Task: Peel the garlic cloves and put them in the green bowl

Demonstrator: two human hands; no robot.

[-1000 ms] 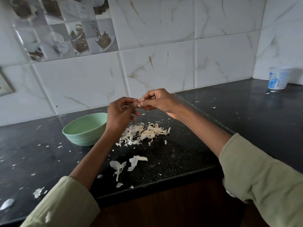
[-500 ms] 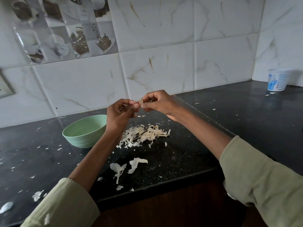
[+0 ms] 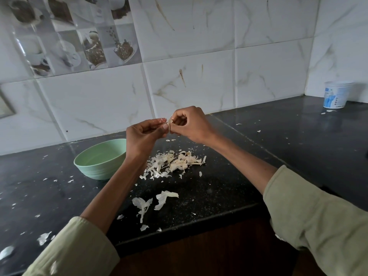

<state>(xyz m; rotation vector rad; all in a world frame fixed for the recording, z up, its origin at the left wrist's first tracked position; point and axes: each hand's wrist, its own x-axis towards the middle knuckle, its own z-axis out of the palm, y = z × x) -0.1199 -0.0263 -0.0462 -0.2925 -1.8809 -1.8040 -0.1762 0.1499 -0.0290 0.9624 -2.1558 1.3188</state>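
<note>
Right now I hold both hands up over the bench, fingertips close together. My right hand pinches a small garlic clove with curled fingers, and my left hand pinches at the same clove from the other side. Below my hands lies a pile of peels on the dark bench. More bits of peel lie nearer to me. My green bowl sits on the bench, just to the left of my left wrist. Far off in the right corner stands a white cup.
</note>
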